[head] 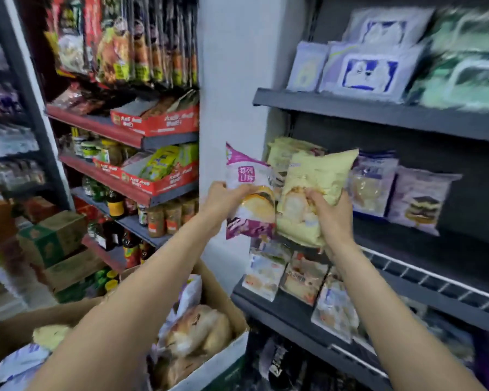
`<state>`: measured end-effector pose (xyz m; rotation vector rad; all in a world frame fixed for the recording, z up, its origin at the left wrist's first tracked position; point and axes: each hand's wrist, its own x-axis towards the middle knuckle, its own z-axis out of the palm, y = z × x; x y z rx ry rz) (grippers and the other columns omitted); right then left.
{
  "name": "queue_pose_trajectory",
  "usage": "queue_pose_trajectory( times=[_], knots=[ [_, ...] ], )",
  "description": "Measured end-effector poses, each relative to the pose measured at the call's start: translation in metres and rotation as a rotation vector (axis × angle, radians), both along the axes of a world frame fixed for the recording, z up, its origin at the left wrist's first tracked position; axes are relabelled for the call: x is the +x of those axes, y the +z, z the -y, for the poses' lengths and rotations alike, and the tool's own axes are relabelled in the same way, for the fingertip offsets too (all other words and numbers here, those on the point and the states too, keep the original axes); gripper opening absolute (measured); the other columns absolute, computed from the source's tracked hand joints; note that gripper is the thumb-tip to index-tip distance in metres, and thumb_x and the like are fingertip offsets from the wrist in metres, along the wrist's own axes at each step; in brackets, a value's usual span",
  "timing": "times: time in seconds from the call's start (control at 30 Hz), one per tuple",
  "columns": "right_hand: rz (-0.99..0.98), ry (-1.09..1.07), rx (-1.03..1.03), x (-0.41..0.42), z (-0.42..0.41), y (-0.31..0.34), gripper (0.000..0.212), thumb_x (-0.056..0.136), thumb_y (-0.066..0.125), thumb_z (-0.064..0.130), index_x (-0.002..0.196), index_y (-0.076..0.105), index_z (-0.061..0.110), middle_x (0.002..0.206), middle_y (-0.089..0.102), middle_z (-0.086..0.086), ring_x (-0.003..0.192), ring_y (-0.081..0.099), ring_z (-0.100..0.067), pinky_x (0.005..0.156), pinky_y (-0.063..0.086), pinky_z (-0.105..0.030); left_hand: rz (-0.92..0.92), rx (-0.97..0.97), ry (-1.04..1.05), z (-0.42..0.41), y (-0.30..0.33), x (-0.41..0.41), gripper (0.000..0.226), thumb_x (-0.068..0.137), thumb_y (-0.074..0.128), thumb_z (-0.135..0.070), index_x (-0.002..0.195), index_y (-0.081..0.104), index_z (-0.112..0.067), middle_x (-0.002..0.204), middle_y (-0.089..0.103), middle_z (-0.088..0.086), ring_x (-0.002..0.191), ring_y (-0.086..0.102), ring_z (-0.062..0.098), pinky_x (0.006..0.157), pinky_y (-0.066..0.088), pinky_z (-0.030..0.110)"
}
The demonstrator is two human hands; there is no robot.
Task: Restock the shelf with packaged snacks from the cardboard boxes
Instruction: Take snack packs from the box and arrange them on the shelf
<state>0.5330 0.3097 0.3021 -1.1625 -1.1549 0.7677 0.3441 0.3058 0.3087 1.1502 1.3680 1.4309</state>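
My left hand (pixel 223 200) grips a purple-and-white snack packet (pixel 247 176) by its left edge. My right hand (pixel 332 217) holds a pale yellow snack packet (pixel 319 176) from below. Both packets are raised side by side in front of the dark middle shelf (pixel 424 249), where more yellow and purple packets (pixel 418 198) stand. Below my arms an open cardboard box (pixel 220 289) holds bread and snack packets (pixel 195 331).
A white pillar (pixel 232 80) separates the right shelving from a left rack with red shelves (pixel 119 131) of jars, bottles and red display trays. Green cartons (pixel 51 238) are stacked on the floor at left. Lower packets (pixel 302 280) stand on the shelf beneath.
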Motion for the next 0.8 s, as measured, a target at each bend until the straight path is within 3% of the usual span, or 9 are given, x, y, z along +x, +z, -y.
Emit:
queue_pose_trajectory(
  times=[0.07,0.1,0.2,0.3,0.43,0.53,0.63,0.73,0.8],
  knots=[
    [-0.066,-0.035,0.002,0.041,-0.013,0.012,0.041,0.081,0.068,0.028,0.117,0.050,0.018,0.115,0.062,0.000,0.104,0.060,-0.018,0.094,0.049,-0.035,0.059,0.043,-0.043,-0.021,0.013,0.030,0.040,0.081,0.070,-0.028,0.105,0.043,-0.012,0.084,0.054,-0.006,0.070,0.056,0.009,0.059,0.052,0.010],
    [-0.092,-0.061,0.020,0.059,-0.020,0.017,0.039,0.083,0.067,0.025,0.117,0.048,0.019,0.116,0.061,-0.001,0.105,0.060,-0.019,0.096,0.049,-0.036,0.060,0.044,-0.053,-0.031,0.017,0.043,0.032,0.087,0.065,-0.022,0.104,0.038,-0.015,0.085,0.053,-0.005,0.067,0.053,0.006,0.051,0.049,0.007],
    [-0.140,-0.134,0.043,0.103,-0.033,0.026,0.041,0.087,0.062,0.023,0.123,0.046,0.014,0.117,0.060,-0.002,0.108,0.058,-0.018,0.096,0.047,-0.032,0.105,0.028,-0.115,-0.052,0.024,0.077,0.032,0.086,0.066,-0.018,0.114,0.054,-0.007,0.106,0.068,0.013,0.080,0.067,0.025,0.069,0.059,0.028],
    [-0.163,-0.151,0.042,0.131,-0.042,0.028,0.042,0.088,0.058,0.024,0.126,0.046,0.010,0.113,0.061,-0.004,0.105,0.059,-0.020,0.085,0.045,-0.026,0.122,0.025,-0.213,-0.077,0.016,0.101,0.029,0.087,0.065,-0.014,0.114,0.057,-0.008,0.111,0.067,0.017,0.082,0.067,0.023,0.074,0.058,0.033],
    [-0.142,-0.164,0.032,0.147,-0.052,0.025,0.039,0.089,0.056,0.027,0.125,0.045,0.018,0.111,0.061,-0.002,0.106,0.059,-0.021,0.091,0.047,-0.030,0.030,-0.060,-0.372,-0.104,0.010,0.123,0.041,0.088,0.064,-0.018,0.124,0.046,-0.011,0.116,0.062,0.005,0.104,0.060,0.022,0.095,0.048,0.036],
    [-0.122,-0.169,0.004,0.152,-0.062,0.023,0.031,0.088,0.057,0.033,0.116,0.043,0.029,0.114,0.061,-0.002,0.108,0.059,-0.023,0.100,0.046,-0.040,-0.038,-0.136,-0.412,-0.123,0.007,0.131,0.066,0.083,0.070,-0.023,0.138,0.035,-0.012,0.132,0.053,0.004,0.123,0.051,0.025,0.110,0.035,0.044],
    [-0.084,-0.176,0.011,0.155,-0.068,0.023,0.032,0.088,0.056,0.034,0.117,0.042,0.032,0.116,0.059,0.002,0.110,0.056,-0.021,0.100,0.045,-0.038,-0.089,-0.159,-0.445,-0.135,-0.003,0.134,0.067,0.085,0.067,-0.020,0.144,0.035,-0.014,0.141,0.048,0.007,0.123,0.051,0.021,0.107,0.037,0.033],
    [-0.080,-0.172,0.011,0.153,-0.071,0.021,0.036,0.090,0.055,0.031,0.124,0.042,0.031,0.114,0.056,0.006,0.109,0.054,-0.019,0.097,0.043,-0.032,-0.098,-0.138,-0.466,-0.143,-0.010,0.132,0.042,0.094,0.054,-0.014,0.135,0.043,-0.014,0.130,0.056,0.003,0.094,0.058,0.010,0.073,0.050,0.019],
    [-0.094,-0.167,0.006,0.149,-0.073,0.019,0.042,0.088,0.057,0.031,0.128,0.043,0.027,0.118,0.058,0.004,0.111,0.055,-0.021,0.100,0.044,-0.036,-0.105,-0.130,-0.451,-0.147,-0.012,0.130,0.047,0.093,0.058,-0.018,0.137,0.043,-0.012,0.134,0.055,0.006,0.097,0.058,0.013,0.077,0.049,0.024]
  ],
)
